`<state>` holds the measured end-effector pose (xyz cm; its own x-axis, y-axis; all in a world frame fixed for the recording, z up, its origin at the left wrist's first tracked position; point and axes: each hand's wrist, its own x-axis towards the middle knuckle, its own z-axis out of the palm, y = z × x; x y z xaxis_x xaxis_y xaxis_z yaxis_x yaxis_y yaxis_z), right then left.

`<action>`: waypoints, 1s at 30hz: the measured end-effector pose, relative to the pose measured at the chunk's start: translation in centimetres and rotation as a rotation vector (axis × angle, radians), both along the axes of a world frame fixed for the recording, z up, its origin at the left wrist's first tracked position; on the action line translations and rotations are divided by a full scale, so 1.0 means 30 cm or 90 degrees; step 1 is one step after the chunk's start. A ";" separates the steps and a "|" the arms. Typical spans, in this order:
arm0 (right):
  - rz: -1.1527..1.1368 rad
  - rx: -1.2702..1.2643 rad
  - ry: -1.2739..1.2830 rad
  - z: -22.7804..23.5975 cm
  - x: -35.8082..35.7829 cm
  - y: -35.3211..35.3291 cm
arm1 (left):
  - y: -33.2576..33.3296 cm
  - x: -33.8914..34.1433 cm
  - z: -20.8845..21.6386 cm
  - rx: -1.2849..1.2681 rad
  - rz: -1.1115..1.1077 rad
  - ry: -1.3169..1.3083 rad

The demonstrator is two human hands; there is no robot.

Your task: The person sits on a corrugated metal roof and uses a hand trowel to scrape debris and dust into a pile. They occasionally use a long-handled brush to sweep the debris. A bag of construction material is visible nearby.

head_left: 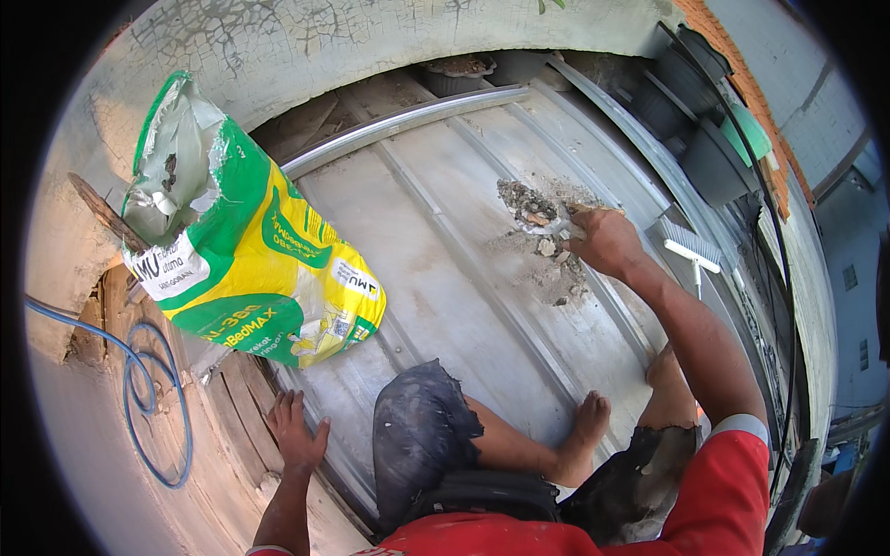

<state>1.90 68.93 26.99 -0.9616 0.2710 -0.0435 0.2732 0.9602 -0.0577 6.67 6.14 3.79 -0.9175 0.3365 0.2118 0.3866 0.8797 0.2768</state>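
My right hand (604, 243) is closed at the edge of a small heap of grey rubble and dust (527, 200). A bit of something tan and pale shows at its fingers, too covered to name. Loose chips (547, 246) and powder lie just below the heap on the ribbed metal sheet (445, 278). My left hand (298, 437) rests with its fingers spread at the sheet's left edge, beside wooden boards (236, 417), holding nothing. Above it stands a green, yellow and white sack (269, 250), torn open at the top, with grey lining showing.
A blue hose (185, 417) lies coiled at the left. On the right are a white-handled brush (691, 250), dark plastic pots (718, 162) and a black cable (774, 222). A cracked wall (371, 32) bounds the far side. My bare foot (584, 431) is on the sheet.
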 end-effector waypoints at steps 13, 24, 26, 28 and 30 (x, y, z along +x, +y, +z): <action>0.202 0.031 0.115 0.681 -0.121 -0.373 | -0.014 0.008 0.016 0.015 0.029 -0.017; 0.322 0.060 0.165 1.019 -0.274 -0.669 | -0.022 0.006 0.029 0.047 0.031 -0.002; 0.360 0.056 0.156 1.039 -0.302 -0.727 | -0.025 0.008 0.033 0.056 0.027 0.001; 0.406 0.016 0.174 1.030 -0.326 -0.782 | -0.027 0.011 0.035 0.061 0.032 -0.002; 0.455 -0.031 0.219 0.994 -0.349 -0.838 | -0.029 0.013 0.036 0.068 0.035 -0.003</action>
